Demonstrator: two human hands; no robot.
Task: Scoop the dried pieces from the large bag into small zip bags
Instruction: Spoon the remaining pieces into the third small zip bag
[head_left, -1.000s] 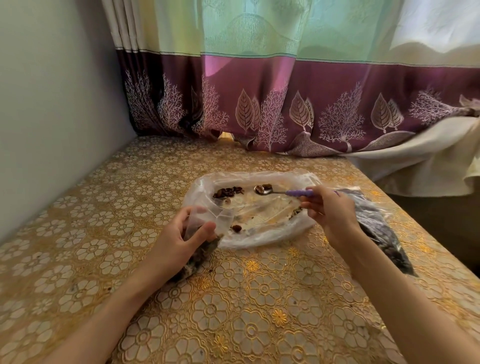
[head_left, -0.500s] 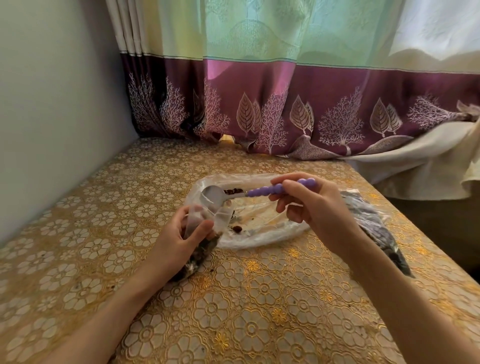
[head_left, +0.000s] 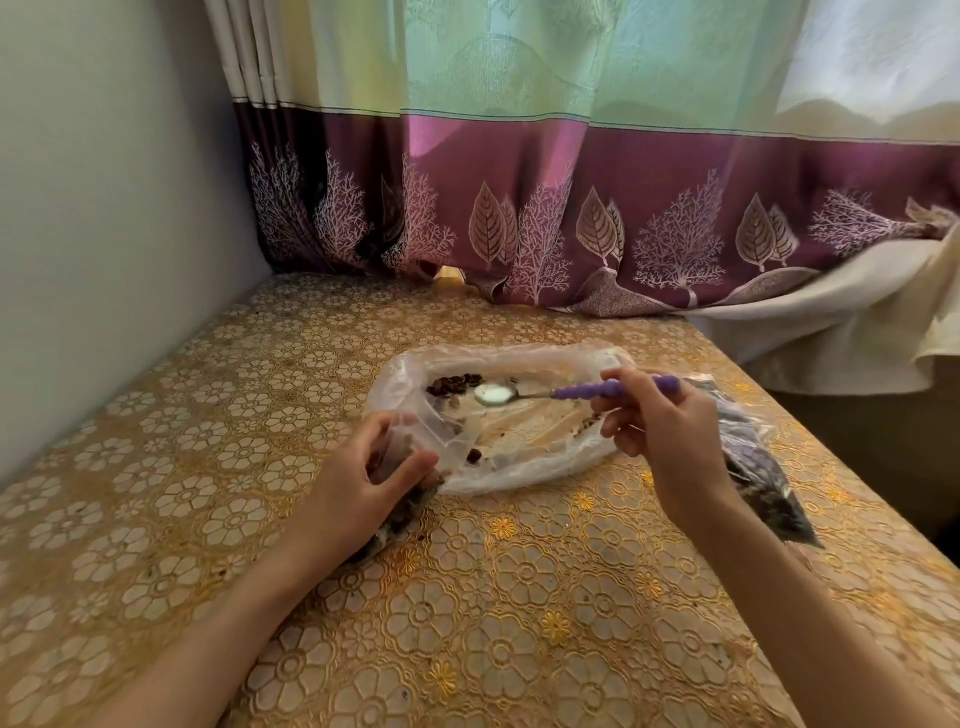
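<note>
The right hand (head_left: 670, 441) pinches the purple handle of the spoon (head_left: 550, 392), whose empty bowl lies inside the large bag (head_left: 519, 467) just beside the dried pieces (head_left: 453, 384) at the far left corner. The left hand (head_left: 363, 483) grips the small zip bag (head_left: 410, 467), fingers curled round its mouth, at the large bag's near left edge on the desk (head_left: 519, 597). A filled bag (head_left: 753, 467) lies behind the right wrist.

Procedure, as judged: slide the bowl under the pile, level it before lifting, and hold the small bag's mouth wide and steady beneath the spoon.
</note>
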